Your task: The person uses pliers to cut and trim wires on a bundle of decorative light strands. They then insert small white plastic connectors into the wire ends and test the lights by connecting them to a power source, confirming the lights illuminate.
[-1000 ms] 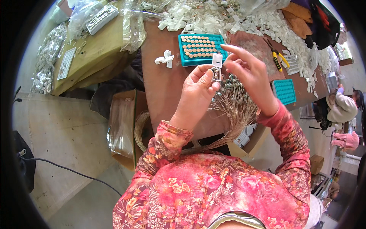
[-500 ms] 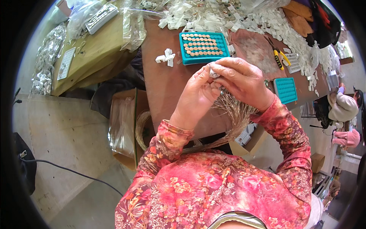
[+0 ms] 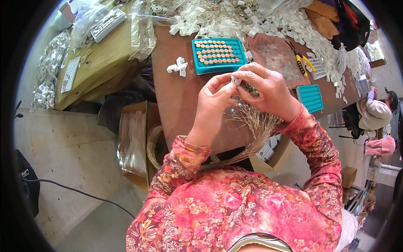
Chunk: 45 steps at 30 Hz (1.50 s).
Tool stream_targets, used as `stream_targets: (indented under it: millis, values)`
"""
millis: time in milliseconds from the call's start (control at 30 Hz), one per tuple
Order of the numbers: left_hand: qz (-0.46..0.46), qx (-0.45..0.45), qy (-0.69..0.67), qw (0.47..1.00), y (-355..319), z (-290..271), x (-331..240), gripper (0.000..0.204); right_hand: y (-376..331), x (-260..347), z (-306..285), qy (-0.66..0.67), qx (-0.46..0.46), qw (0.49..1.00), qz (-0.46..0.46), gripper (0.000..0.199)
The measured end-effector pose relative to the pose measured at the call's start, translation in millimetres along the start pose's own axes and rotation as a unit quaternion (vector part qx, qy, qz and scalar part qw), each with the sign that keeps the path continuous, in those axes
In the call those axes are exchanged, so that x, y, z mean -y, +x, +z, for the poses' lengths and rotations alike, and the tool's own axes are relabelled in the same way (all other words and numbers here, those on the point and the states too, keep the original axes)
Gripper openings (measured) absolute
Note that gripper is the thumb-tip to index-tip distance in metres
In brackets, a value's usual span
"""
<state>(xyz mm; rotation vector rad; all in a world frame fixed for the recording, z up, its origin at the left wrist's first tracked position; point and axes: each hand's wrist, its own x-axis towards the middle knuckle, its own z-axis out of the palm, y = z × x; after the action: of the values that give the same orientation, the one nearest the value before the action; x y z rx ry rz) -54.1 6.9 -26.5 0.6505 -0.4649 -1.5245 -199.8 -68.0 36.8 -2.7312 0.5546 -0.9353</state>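
My left hand (image 3: 215,101) and my right hand (image 3: 268,89) meet above the brown table, fingertips pinched together on a small whitish piece (image 3: 236,80). Fingers cover much of it, so its exact kind is unclear. Below my right hand a thick bundle of fine tan wires (image 3: 261,128) fans out, its loose ends lying under my fingers and its length curving down toward my lap. Just beyond my hands sits a teal tray (image 3: 196,63) bearing rows of round copper-coloured discs. Several white plastic pieces (image 3: 178,67) lie to its left.
White plastic parts (image 3: 235,23) heap along the table's far side. Yellow-handled pliers (image 3: 300,65) lie on a pinkish cloth (image 3: 273,52), with another teal tray (image 3: 310,98) at right. A cardboard box (image 3: 153,138) stands left below the table edge. Another person (image 3: 375,115) sits far right.
My fingertips have shifted slightly around the small piece, and my left hand is turned more upright. The whole view has moved slightly; the trays and pliers stay put on the table.
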Motion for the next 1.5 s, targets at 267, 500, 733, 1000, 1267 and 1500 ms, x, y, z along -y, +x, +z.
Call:
stream_targets:
  millis: [267, 500, 733, 1000, 1267, 1500]
  values:
    - [0.007, 0.023, 0.018, 1.000, 0, -6, 0, 0.019, 2, 1, -4, 0.042, 0.027, 0.999, -0.004, 0.019]
    - [-0.016, 0.017, -0.082, 0.996, 1, -2, 6, 0.019, -3, 2, 2, 0.041, -0.025, 0.999, 0.016, 0.021]
    - [-0.033, 0.052, -0.245, 0.968, -12, -13, 6, 0.016, 11, 21, -26, 0.095, 0.060, 0.986, 0.121, 0.029]
    - [0.042, 0.006, -0.217, 0.975, -38, -24, 12, 0.017, 67, -3, 40, -0.099, 0.098, 0.980, -0.141, 0.012]
    - [0.091, 0.003, -0.192, 0.977, -43, -42, 13, 0.020, 72, -6, 100, -0.342, 0.217, 0.896, -0.181, 0.013]
    - [0.080, -0.011, -0.204, 0.976, -42, -47, 19, 0.019, 67, -16, 119, -0.399, 0.187, 0.865, -0.240, 0.012]
